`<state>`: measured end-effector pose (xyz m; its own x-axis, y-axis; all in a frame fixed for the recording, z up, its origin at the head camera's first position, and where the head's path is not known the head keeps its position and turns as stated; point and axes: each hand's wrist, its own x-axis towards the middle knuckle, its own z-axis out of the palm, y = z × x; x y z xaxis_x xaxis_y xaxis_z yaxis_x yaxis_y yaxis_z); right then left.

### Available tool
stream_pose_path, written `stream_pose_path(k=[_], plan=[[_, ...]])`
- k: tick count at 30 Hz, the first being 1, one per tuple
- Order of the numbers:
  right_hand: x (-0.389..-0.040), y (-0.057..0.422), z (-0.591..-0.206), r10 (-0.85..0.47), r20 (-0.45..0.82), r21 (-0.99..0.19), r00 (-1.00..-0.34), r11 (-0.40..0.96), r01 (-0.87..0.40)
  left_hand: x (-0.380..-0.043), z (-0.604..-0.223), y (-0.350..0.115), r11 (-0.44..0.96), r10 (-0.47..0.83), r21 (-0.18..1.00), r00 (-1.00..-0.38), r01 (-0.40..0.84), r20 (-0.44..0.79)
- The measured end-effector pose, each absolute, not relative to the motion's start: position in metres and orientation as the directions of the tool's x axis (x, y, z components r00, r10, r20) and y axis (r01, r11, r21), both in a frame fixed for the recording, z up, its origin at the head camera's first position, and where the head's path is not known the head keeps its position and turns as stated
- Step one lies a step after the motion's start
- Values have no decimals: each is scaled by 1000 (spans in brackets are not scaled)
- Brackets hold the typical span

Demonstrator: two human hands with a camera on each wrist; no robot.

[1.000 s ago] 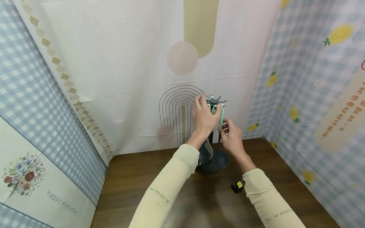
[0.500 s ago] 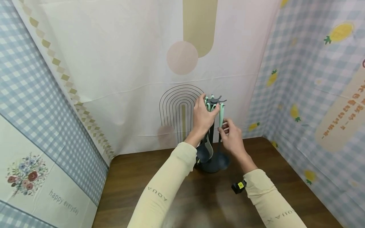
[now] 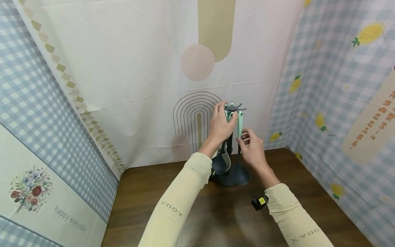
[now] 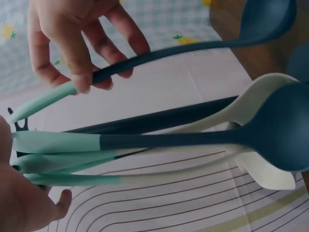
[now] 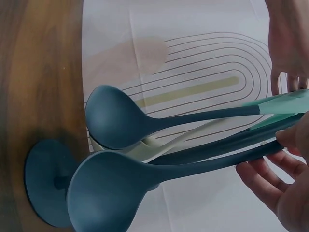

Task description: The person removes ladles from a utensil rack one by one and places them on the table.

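Observation:
A dark blue utensil rack (image 3: 236,109) with hooks on top stands on the table. In the head view, my right hand (image 3: 253,149) pinches a ladle (image 3: 241,175) where its mint handle meets the dark shaft. The ladle's top end is at a hook of the rack, as the left wrist view shows with its mint handle (image 4: 48,100). My left hand (image 3: 221,125) holds the rack's top, thumb in front and fingers on the far side, around several mint handles. A second dark blue round-bowled utensil (image 4: 285,125) and cream-headed utensils (image 4: 268,174) hang beside the post (image 4: 154,118).
The rack's round base (image 5: 48,183) rests on the brown wooden table (image 3: 148,192). A patterned cloth (image 3: 148,120) hangs right behind it. Blue checked cloths stand at the left (image 3: 61,103) and right (image 3: 324,137). A black device (image 3: 259,202) sits at the right wrist.
The ladle has turned a little in my right hand, its bowl now showing more clearly. My left hand has shifted slightly at the rack's top, and the rack has moved slightly with it.

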<state>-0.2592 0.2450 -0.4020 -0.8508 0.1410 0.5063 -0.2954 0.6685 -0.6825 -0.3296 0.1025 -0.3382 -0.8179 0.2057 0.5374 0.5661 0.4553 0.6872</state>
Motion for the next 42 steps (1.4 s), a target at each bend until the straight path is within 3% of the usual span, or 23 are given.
stream_pose_path(k=[10, 27, 42], plan=[[-257, 243, -404, 148, 501, -692, -852, 661, -292, -337, -343, 98, 295, 181, 793, -846, 533, 501], [-247, 250, -397, 120, 541, -665, -833, 667, -336, -338, -340, 93, 386, 286, 740, -834, 551, 471], [-240, 263, -389, 126, 576, -639, -808, 686, -348, -339, -338, 92, 399, 285, 742, -842, 539, 458]])
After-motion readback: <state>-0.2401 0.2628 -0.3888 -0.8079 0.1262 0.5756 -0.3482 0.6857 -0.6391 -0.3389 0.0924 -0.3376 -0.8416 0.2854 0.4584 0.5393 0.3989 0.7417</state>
